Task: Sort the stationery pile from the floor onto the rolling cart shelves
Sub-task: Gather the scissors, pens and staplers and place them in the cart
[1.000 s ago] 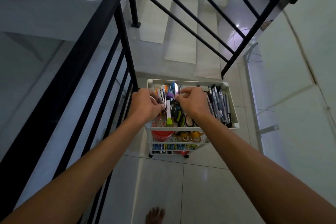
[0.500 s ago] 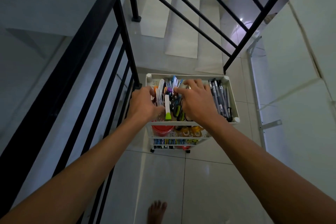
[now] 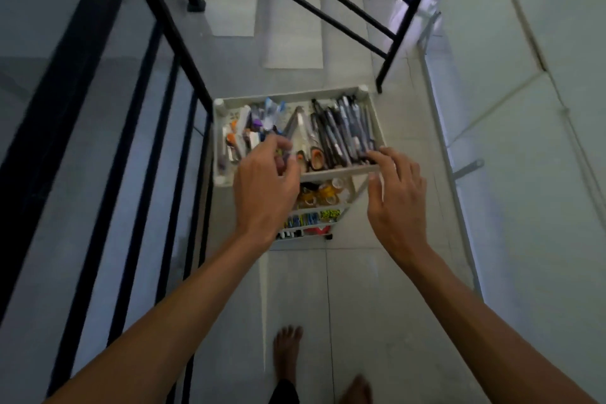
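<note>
Head view blurs your left hand (image 3: 265, 185) over the rolling cart (image 3: 341, 168) top shelf, fingers curled, contents unclear. Your right hand (image 3: 395, 193) hovers spread and relaxed at the front rim beside the dark pens (image 3: 341, 131); lower shelves are mostly hidden.

Both hands (image 3: 265, 187) over the stocked cart (image 3: 328, 98)

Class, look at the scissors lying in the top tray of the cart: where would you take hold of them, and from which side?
Probably by the looped handles, coming from the near side. The scissors lie with handles against the tray's near rim and blades pointing away, so the loops are closest and the blunt end. Pens crowd their right.
</note>
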